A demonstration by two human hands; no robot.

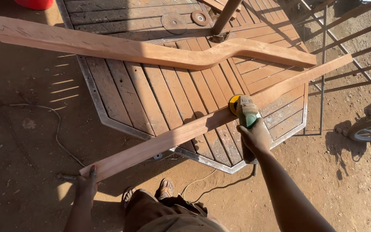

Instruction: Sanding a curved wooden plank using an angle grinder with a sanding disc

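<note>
Nearest us are our own knees in brown trousers and two sandalled feet planted on the dirt. Our left hand is closed around the near end of a long wooden plank, thumb on top, holding it steady. That plank runs up and to the right, from just above our feet across the corner of a slatted wooden tabletop with a metal rim, its far end jutting past the table's right edge. Our right hand is wrapped tight around a green angle grinder, whose yellow disc touches the upper edge of the plank near its middle. Its cord trails over the ground beside our feet. A second, curved plank lies across the tabletop farther back, well apart from the first. Two round discs sit near a slanting pole. A metal frame stands to the right.
</note>
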